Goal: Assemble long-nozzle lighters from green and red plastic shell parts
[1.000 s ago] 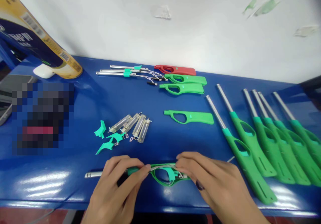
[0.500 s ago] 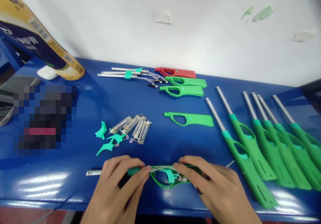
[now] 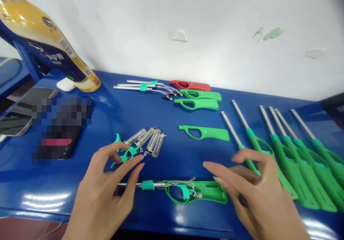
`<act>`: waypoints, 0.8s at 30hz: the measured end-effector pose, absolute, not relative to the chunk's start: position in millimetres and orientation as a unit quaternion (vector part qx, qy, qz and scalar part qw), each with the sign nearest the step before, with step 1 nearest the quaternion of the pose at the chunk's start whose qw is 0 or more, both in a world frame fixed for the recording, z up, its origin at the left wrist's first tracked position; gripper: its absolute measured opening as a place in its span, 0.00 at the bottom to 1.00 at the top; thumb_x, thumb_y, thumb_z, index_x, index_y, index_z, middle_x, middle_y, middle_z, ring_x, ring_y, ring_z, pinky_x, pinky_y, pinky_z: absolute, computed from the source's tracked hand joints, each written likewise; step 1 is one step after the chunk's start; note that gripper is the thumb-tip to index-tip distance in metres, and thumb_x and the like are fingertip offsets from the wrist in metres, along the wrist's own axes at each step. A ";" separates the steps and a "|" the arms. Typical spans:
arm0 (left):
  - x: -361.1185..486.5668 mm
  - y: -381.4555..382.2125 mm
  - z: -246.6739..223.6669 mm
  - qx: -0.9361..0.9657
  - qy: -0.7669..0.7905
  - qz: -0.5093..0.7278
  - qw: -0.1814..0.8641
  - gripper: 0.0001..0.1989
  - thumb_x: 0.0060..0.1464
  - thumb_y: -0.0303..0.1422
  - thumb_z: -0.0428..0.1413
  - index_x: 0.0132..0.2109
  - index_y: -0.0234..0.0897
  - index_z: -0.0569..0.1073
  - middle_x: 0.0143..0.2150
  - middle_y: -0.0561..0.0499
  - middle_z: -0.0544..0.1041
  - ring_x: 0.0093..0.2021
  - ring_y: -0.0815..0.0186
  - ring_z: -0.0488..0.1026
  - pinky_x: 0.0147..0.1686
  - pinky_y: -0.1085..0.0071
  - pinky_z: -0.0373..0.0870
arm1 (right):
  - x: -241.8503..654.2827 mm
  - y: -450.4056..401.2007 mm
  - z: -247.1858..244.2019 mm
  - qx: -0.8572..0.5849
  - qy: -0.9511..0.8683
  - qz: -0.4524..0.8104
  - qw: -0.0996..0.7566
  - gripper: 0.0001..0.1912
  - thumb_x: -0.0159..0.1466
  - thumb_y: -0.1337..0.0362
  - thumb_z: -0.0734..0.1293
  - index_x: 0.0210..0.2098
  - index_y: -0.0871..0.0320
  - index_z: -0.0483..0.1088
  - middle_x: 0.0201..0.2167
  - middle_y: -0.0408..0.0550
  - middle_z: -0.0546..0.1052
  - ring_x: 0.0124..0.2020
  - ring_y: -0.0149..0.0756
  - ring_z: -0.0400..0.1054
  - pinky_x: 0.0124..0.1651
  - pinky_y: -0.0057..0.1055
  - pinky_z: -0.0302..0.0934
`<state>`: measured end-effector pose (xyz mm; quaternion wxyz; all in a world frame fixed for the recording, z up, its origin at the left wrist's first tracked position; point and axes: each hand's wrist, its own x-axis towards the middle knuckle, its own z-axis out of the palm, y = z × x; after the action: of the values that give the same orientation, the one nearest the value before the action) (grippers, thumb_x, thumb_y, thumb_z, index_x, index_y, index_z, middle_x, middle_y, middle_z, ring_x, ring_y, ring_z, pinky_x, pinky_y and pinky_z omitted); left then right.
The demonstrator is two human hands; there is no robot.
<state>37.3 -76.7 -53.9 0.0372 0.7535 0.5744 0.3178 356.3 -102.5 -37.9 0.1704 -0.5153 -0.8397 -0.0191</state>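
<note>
An open green lighter half-shell (image 3: 213,191) lies on the table before me. White wires and a teal trigger (image 3: 184,191) sit inside it, and a metal tube with a teal collar (image 3: 147,185) reaches out leftward. My left hand (image 3: 107,189) hovers over the tube with fingers apart, holding nothing; its fingertips are close to several loose teal triggers (image 3: 131,151). Beside the shell's right end, my right hand (image 3: 255,186) is also open, partly covering a finished-looking green lighter (image 3: 248,159). Clear fuel tanks (image 3: 154,140) lie in a group behind the left hand.
Green half-shells (image 3: 212,133) and a red one (image 3: 197,85) lie toward the wall, beside wired metal tubes (image 3: 134,88). Several assembled lighters (image 3: 309,168) fill the right side. A yellow bottle (image 3: 70,57), a phone (image 3: 34,100) and a dark partly pixelated object (image 3: 71,139) stand or lie left.
Both hands have let go of the half-shell and moved apart, left hand toward the loose triggers, right hand to the right. The view has shifted slightly, showing more of the bottle.
</note>
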 end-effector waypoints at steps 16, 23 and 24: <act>35.3 -60.2 -69.6 0.811 0.534 0.236 -0.023 0.16 0.77 0.33 0.47 0.46 0.39 0.80 0.43 0.47 0.80 0.41 0.59 0.75 0.26 0.71 0.69 | 246.6 -59.9 -37.7 -0.461 -0.884 0.029 0.068 0.31 0.62 0.75 0.73 0.63 0.52 0.68 0.42 0.47 0.75 0.35 0.41 0.77 0.18 0.33 0.49; 37.4 -67.7 -69.0 0.814 0.543 0.206 -0.012 0.17 0.77 0.30 0.44 0.46 0.36 0.78 0.41 0.47 0.79 0.39 0.58 0.76 0.22 0.70 0.62 | 265.4 -62.3 -37.6 -0.493 -0.866 0.043 0.069 0.05 0.74 0.62 0.71 0.47 0.52 0.70 0.41 0.43 0.75 0.35 0.36 0.78 0.20 0.33 0.51; 38.5 -68.0 -69.1 0.814 0.543 0.205 -0.012 0.16 0.76 0.29 0.45 0.46 0.36 0.77 0.41 0.47 0.78 0.39 0.57 0.76 0.21 0.70 0.61 | 266.6 -61.1 -38.4 -0.499 -0.863 0.036 0.073 0.07 0.74 0.62 0.71 0.47 0.53 0.70 0.40 0.43 0.75 0.34 0.36 0.78 0.20 0.33 0.50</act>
<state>38.5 -68.0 -69.1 -0.0123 0.8143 0.5428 0.2053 266.6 -61.1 -38.4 0.0725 -0.4991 -0.8628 0.0356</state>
